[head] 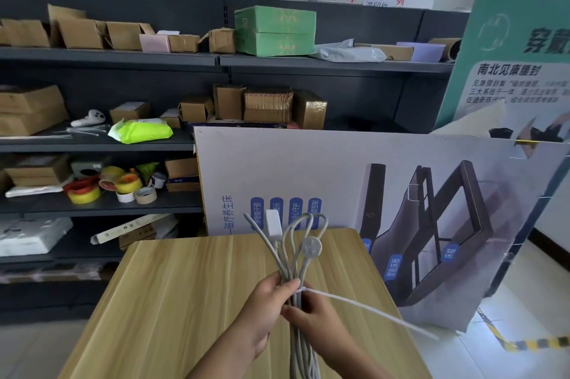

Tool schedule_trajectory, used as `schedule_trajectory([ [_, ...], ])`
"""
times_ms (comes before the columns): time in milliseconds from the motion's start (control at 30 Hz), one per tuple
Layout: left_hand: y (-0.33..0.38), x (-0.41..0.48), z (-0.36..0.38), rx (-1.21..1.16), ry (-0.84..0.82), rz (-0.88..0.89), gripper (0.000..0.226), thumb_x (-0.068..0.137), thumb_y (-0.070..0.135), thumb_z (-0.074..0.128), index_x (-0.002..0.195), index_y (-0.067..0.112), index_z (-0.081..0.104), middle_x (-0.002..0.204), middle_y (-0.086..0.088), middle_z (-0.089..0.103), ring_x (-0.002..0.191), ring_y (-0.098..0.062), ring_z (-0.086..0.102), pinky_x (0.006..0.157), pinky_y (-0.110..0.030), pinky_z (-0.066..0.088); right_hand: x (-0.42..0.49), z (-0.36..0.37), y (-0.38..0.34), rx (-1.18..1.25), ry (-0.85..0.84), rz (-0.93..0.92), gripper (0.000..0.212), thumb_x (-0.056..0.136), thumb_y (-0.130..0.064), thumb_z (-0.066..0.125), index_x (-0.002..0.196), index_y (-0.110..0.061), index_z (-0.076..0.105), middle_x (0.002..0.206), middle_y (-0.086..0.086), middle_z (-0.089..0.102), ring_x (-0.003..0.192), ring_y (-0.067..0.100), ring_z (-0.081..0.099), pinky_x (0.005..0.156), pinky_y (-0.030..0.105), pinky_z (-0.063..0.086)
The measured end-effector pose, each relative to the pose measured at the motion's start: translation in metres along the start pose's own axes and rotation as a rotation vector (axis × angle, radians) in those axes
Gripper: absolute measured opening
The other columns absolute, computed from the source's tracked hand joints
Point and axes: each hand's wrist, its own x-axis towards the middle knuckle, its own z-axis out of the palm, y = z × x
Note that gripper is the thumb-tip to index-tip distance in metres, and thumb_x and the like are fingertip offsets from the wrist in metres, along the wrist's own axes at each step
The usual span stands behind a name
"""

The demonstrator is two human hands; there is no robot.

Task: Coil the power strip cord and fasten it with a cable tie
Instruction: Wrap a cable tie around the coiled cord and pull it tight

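A grey-white power strip cord is folded into a long bundle held upright over the wooden table. Its round plug and a white rectangular block stick up at the far end. My left hand grips the bundle at its middle. My right hand holds the same spot just below. A white cable tie is wrapped around the bundle there, and its long tail points out to the right.
A large printed board leans behind the table. Dark shelves on the left carry cardboard boxes, tape rolls and loose cable ties. A green poster stands at the right, above a tiled floor with striped tape.
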Motion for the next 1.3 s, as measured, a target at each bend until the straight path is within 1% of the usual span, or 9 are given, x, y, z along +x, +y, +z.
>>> schedule_trajectory([
  [167,-0.020,-0.002,-0.026,0.162,0.060,-0.059,0.022,0.097,0.019,0.054,0.112,0.025,0.069,0.103,0.012,0.074,0.101,-0.008,0.064,0.080,-0.029,0.043,0.006,0.002,0.019,-0.040,0.000,0.043,0.032,0.074,-0.013,0.067,0.104,-0.024,0.068,0.091,0.001,0.073,0.088,0.016,0.068,0.079,0.033,0.053],
  [267,-0.043,0.001,-0.049,0.153,0.132,-0.123,0.030,0.096,0.021,0.056,0.126,0.022,0.061,0.113,0.007,0.071,0.107,-0.013,0.064,0.081,-0.031,0.045,0.007,0.006,0.035,0.101,-0.037,0.160,0.032,0.075,0.004,0.065,0.103,-0.013,0.065,0.085,0.006,0.069,0.082,0.016,0.063,0.071,0.023,0.050],
  [400,-0.061,0.001,-0.064,0.065,0.115,-0.197,0.025,0.092,0.029,0.062,0.116,0.022,0.067,0.114,-0.011,0.073,0.102,-0.019,0.068,0.084,-0.034,0.046,0.002,0.025,0.057,0.286,-0.173,0.255,0.043,0.071,0.005,0.062,0.114,-0.006,0.064,0.086,0.008,0.066,0.087,0.023,0.061,0.081,0.032,0.048],
  [567,-0.064,0.011,-0.076,-0.505,0.148,-0.209,0.056,0.073,0.045,0.073,0.113,0.007,0.062,0.100,-0.018,0.067,0.084,-0.030,0.067,0.073,-0.040,0.051,0.000,0.037,0.060,0.199,-0.288,0.269,0.041,0.068,0.001,0.064,0.109,-0.007,0.065,0.090,0.014,0.065,0.082,0.023,0.059,0.076,0.033,0.047],
  [733,-0.059,0.015,-0.107,-0.939,0.249,-0.170,0.077,0.071,0.069,0.064,0.123,0.013,0.053,0.108,-0.022,0.061,0.089,-0.038,0.065,0.081,-0.053,0.055,0.017,0.004,0.031,-0.417,-0.423,0.144,0.036,0.070,-0.008,0.061,0.105,-0.019,0.060,0.090,-0.005,0.074,0.083,0.008,0.068,0.076,0.028,0.054],
  [900,-0.099,0.006,-0.147,-0.729,0.251,-0.349,0.073,0.078,0.071,0.052,0.135,0.025,0.054,0.128,-0.011,0.064,0.107,-0.035,0.063,0.078,-0.048,0.056,0.026,-0.014,0.030,-0.996,-0.471,-0.046,0.027,0.079,-0.010,0.052,0.101,-0.025,0.057,0.086,0.003,0.065,0.076,0.024,0.059,0.057,0.032,0.040],
  [1000,-0.137,-0.002,-0.161,-0.515,0.282,-0.491,0.074,0.076,0.070,0.052,0.136,0.027,0.052,0.126,-0.010,0.062,0.092,-0.028,0.065,0.065,-0.038,0.055,0.023,0.000,0.079,-1.240,-0.517,-0.314,0.028,0.084,-0.011,0.047,0.107,-0.020,0.059,0.088,0.008,0.068,0.083,0.032,0.061,0.068,0.033,0.038],
  [1100,-0.174,-0.008,-0.172,-0.300,0.292,-0.585,0.080,0.067,0.071,0.054,0.129,0.021,0.059,0.119,-0.011,0.066,0.091,-0.026,0.066,0.062,-0.033,0.050,0.018,0.020,0.136,-1.275,-0.613,-0.332,0.030,0.082,-0.014,0.047,0.107,-0.021,0.063,0.087,0.006,0.070,0.084,0.033,0.064,0.079,0.039,0.046],
  [1300,-0.240,0.006,-0.190,-0.223,0.459,-0.598,0.046,0.098,0.053,0.034,0.104,0.019,0.066,0.116,-0.014,0.066,0.094,-0.023,0.063,0.075,-0.033,0.044,0.015,0.056,0.217,-1.194,-0.636,-0.241,0.033,0.084,-0.007,0.058,0.114,-0.021,0.064,0.099,0.012,0.064,0.086,0.036,0.062,0.078,0.040,0.047],
])
